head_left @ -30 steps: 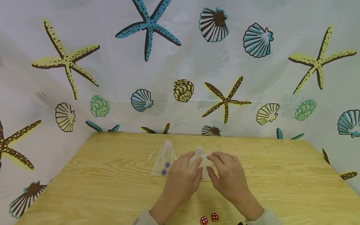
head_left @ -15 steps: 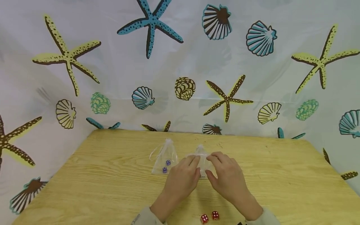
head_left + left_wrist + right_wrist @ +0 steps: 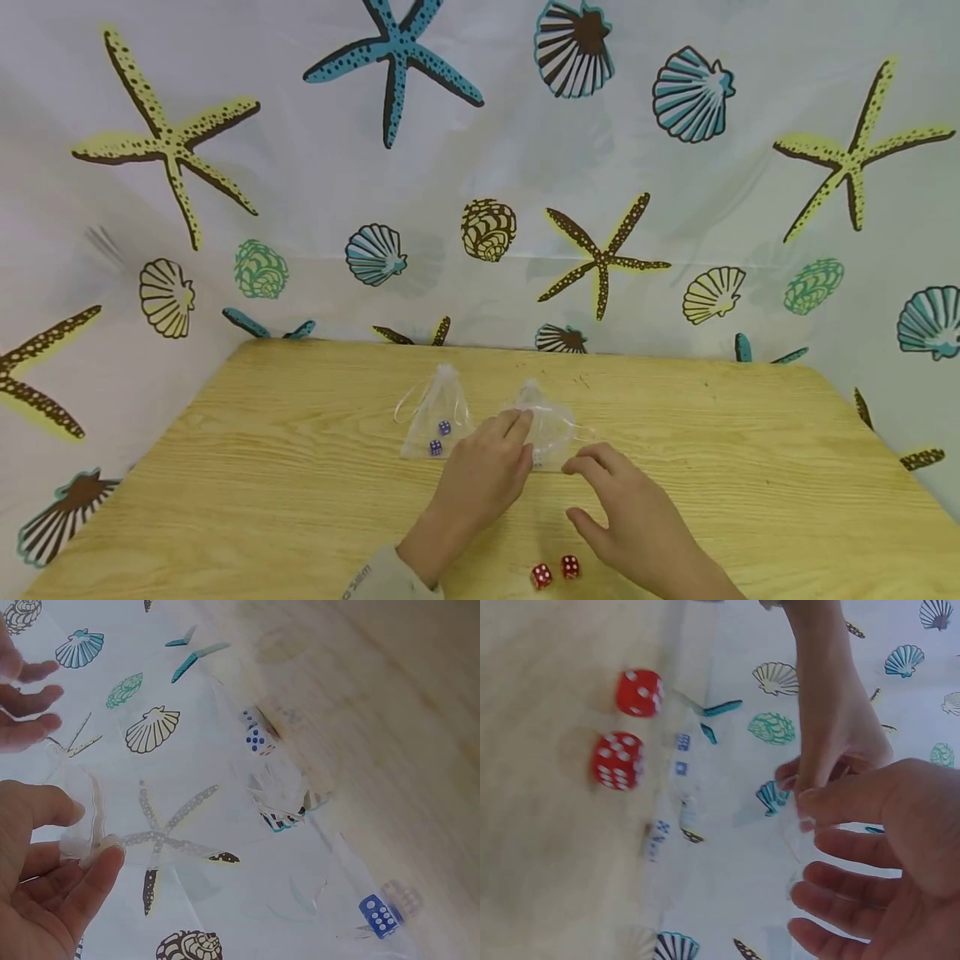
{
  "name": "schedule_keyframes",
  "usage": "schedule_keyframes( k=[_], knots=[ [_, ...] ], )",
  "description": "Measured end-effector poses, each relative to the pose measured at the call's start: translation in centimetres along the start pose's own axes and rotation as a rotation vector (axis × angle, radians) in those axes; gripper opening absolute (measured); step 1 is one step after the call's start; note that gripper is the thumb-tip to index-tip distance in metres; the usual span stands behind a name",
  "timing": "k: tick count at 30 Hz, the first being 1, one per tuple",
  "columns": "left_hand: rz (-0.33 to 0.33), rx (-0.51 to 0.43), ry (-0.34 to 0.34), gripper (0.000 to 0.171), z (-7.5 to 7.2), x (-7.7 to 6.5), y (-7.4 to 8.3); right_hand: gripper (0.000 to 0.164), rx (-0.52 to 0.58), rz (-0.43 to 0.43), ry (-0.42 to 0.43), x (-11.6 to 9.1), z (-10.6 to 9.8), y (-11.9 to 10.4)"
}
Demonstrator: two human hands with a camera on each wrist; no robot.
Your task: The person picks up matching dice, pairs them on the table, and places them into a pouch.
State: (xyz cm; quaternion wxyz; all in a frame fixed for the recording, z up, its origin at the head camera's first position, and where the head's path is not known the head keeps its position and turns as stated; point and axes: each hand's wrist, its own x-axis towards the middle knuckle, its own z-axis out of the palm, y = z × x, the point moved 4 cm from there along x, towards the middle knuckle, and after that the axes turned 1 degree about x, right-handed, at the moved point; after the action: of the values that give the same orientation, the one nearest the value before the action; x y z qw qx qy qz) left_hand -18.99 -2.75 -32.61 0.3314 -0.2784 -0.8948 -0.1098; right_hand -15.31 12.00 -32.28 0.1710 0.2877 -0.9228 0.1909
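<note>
My left hand [image 3: 483,467] pinches the gathered neck of a sheer white drawstring pouch [image 3: 551,429] between thumb and fingers. In the left wrist view, white dice [image 3: 256,740] with blue pips show through the mesh at the pouch's lower end. My right hand [image 3: 637,508] is held over the table to the right, fingers relaxed and holding nothing. Two red dice [image 3: 556,572] with white pips lie near the front, left of that hand. A second sheer pouch [image 3: 444,396] lies to the left with two blue dice [image 3: 439,437] in it.
The wooden table [image 3: 285,467] reaches back to a white cloth backdrop [image 3: 450,167] printed with starfish and shells. The cloth also rises along the left and right sides.
My right hand has drawn away from the white-dice pouch, back and to the right, nearer the red dice. The left hand stays at the pouch, and its drawstring now shows on the right.
</note>
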Motion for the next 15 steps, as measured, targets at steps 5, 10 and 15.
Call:
schedule_keyframes(
  k=[5, 10, 15],
  knots=[
    [-0.007, 0.0, -0.021, 0.034, 0.2, -0.1, -0.1, 0.033, 0.128, 0.049, -0.237, -1.2, 1.9, 0.4],
    [-0.009, -0.006, -0.036, 0.033, 0.3, -0.2, 0.0, 0.028, 0.215, 0.146, -0.481, -1.8, 3.6, 1.2],
    [0.006, -0.001, -0.027, 0.034, 0.1, -0.1, 0.0, 0.015, 0.219, 0.163, -0.547, -2.0, 4.7, 1.4]
  ],
)
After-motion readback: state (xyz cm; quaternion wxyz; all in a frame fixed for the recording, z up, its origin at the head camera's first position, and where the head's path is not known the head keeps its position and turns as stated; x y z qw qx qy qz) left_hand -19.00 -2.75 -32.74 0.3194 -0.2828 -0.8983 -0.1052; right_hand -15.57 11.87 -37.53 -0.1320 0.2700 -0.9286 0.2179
